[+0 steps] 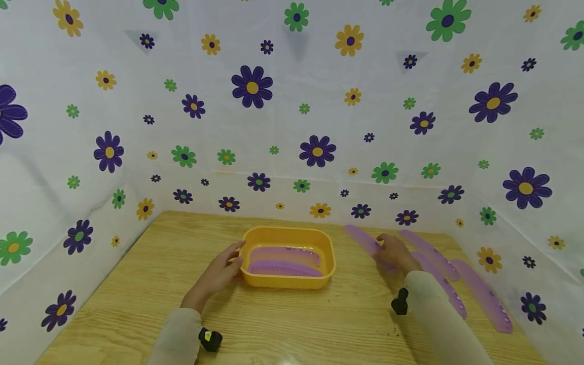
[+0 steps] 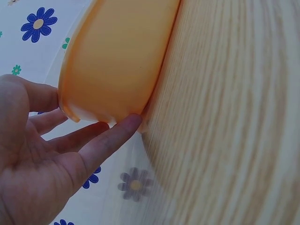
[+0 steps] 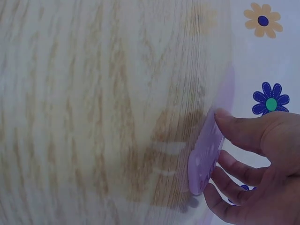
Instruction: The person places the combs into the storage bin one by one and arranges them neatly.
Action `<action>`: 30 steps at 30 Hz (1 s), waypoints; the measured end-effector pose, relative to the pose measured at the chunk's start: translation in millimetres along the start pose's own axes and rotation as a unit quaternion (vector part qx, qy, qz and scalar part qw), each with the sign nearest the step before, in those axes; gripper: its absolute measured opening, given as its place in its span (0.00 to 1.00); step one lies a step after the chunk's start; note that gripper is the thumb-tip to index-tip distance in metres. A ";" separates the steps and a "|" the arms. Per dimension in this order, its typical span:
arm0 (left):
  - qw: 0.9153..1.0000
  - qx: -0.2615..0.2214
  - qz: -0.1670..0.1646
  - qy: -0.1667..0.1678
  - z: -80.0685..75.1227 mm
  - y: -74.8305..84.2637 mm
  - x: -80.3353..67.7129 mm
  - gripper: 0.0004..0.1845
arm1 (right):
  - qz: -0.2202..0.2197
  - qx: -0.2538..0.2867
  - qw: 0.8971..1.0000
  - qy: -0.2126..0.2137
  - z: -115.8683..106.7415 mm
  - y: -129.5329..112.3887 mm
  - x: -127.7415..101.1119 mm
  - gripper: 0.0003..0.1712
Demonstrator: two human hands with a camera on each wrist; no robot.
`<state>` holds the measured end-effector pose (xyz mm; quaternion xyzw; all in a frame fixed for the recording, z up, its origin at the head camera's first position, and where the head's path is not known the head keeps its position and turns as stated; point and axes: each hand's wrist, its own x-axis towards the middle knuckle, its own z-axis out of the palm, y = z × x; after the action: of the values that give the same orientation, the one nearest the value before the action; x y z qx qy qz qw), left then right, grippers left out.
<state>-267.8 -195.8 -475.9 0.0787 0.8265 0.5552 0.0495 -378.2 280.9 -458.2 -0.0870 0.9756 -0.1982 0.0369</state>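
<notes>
A yellow plastic tub [image 1: 287, 283] stands on the table with two purple combs [image 1: 285, 267] lying inside it. At its left end my left hand [image 1: 214, 276] touches the outer wall with extended fingers; in the left wrist view the fingertips [image 2: 133, 120] meet the tub's end. To the right of the tub, my right hand [image 1: 396, 252] pinches another purple comb [image 1: 360, 237] between thumb and fingers. That comb [image 3: 206, 152] shows its teeth and one rounded end in the right wrist view, close over the wood.
Three more purple combs lie right of my right hand: an upper comb [image 1: 433, 257], one partly behind the forearm [image 1: 451, 296], and an outer comb [image 1: 485, 299]. A flowered white sheet [image 1: 283, 126] rises behind and beside the wooden table [image 1: 283, 324].
</notes>
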 end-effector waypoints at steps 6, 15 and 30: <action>1.000 0.004 0.001 0.001 0.2 2.1 -0.9 0.28 | 0.019 0.018 1.000 -0.005 0.6 0.9 -0.6 0.31; 1.000 0.004 -0.006 0.003 0.8 2.0 0.1 0.28 | 0.044 0.061 0.997 0.004 0.1 0.2 -7.2 0.29; 1.000 0.001 -0.009 0.006 1.5 0.1 -0.3 0.28 | 0.042 0.128 0.989 0.062 4.3 1.8 -7.7 0.21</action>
<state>-267.3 -194.5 -476.4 0.0682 0.8281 0.5543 0.0495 -370.5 282.3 -462.6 -0.0282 0.9455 -0.3245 -0.0040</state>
